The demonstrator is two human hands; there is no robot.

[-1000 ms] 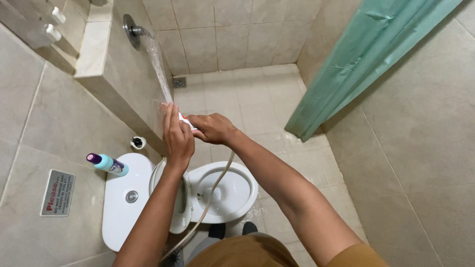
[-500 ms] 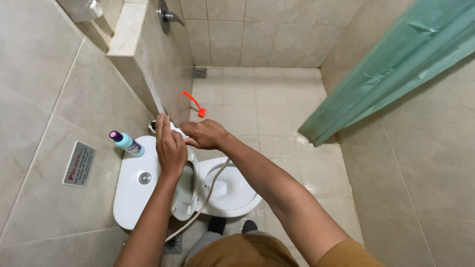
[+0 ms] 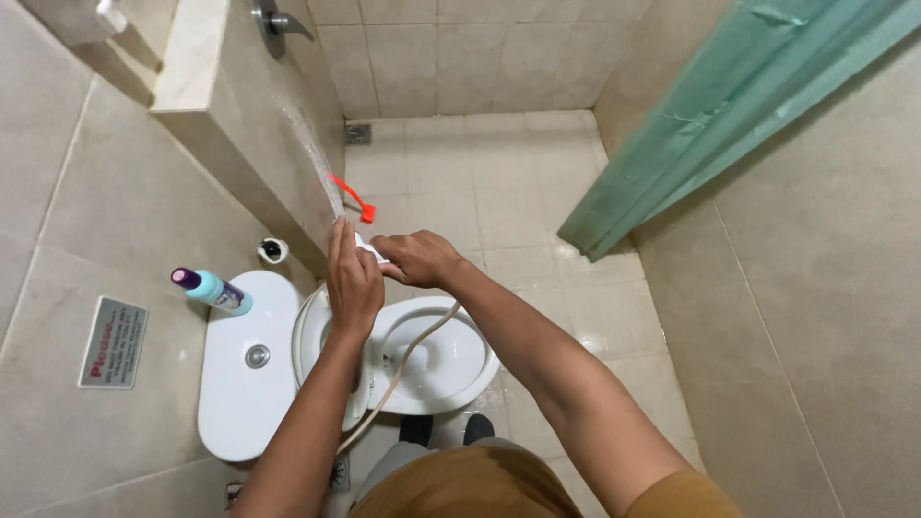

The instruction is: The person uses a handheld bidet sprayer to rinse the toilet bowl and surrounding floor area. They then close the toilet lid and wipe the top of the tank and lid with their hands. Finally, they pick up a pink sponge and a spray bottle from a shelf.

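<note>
Nearest the camera, the person's two forearms are reaching out over the white toilet bowl [image 3: 436, 369], its seat and lid raised against the cistern [image 3: 245, 369]. A pale hose [image 3: 403, 364] is running up from below, across the bowl, to the hands. The right hand [image 3: 417, 259] is closing its grip around the white bidet sprayer head [image 3: 369, 249], fingers clamped on it; the left hand [image 3: 352, 278] is resting just beside it, fingers curled toward the nozzle end, though whether that grip is actually clamped on the sprayer cannot be told. Compared with a second ago, the hands are sitting lower and closer over the bowl, and a jet of water [image 3: 312, 153] is still streaking up along the tiled partition wall [image 3: 240, 125], so the spraying looks to be continuing rather than finishing. On the cistern, a teal bottle with a purple cap [image 3: 211, 290] is lying tilted near the wall. Beyond the hands, an orange-handled tool [image 3: 353, 197] is lying on the tiled floor [image 3: 470, 173], now in view. Farther off, a metal tap [image 3: 276, 21] is jutting from the wall, and a green shower curtain [image 3: 729, 105] is hanging to the right.
</note>
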